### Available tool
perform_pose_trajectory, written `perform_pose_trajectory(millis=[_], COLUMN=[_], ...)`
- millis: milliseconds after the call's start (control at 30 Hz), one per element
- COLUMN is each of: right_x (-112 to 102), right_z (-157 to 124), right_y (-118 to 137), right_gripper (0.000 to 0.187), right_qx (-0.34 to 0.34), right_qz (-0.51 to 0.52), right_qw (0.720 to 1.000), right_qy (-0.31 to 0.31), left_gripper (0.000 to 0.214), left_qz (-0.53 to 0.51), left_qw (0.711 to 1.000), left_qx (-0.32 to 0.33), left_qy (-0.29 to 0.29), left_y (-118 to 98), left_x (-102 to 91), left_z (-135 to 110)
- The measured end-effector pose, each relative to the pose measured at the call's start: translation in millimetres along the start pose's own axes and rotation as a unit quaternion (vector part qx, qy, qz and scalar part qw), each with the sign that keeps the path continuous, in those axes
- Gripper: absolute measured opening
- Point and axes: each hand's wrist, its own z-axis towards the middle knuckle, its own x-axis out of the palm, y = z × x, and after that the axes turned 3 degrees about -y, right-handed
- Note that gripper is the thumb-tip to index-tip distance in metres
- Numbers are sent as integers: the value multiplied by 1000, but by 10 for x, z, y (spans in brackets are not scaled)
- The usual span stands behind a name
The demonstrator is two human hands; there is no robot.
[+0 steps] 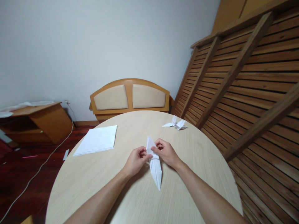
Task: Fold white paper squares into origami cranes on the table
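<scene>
A long, narrow piece of folded white paper point(155, 171) is held between both hands over the round table point(191, 186). It has pointed ends, one toward the far side and one toward me. My left hand point(137, 160) pinches its left edge near the middle, thumb on top. From the right, my right hand point(167, 151) grips it slightly higher, with the thumb pressed on its face. The fingers behind the paper are partly hidden. Beyond my right hand lies a folded white paper figure point(175, 123) with several pointed parts.
A stack of white paper sheets point(98, 140) lies at the table's left. Behind the table stands a padded headboard point(129, 81). A slatted wooden frame point(233, 77) leans along the right side. A wooden desk point(50, 119) and a white cable point(44, 163) are at left.
</scene>
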Motion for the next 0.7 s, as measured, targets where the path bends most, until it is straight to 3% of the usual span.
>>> perform_pose_trajectory(millis=[167, 333, 500, 700], right_x=[-2, -3, -45, -55], right_z=[-33, -15, 5, 3], right_y=[52, 25, -17, -27], right_gripper=[54, 26, 23, 26], right_qx=[-12, -39, -41, -25], right_qz=[67, 27, -20, -6], right_qw=[997, 999, 999, 1000], right_qy=[25, 6, -5, 1], left_gripper=[44, 48, 47, 44], left_qz=[-35, -71, -93, -74], left_qw=[996, 994, 993, 996], left_qx=[-6, -3, 10, 25], left_qy=[-77, -87, -75, -43], left_y=[-1, -17, -71, -116], left_x=[-67, -99, -67, -64], left_z=[82, 82, 53, 47])
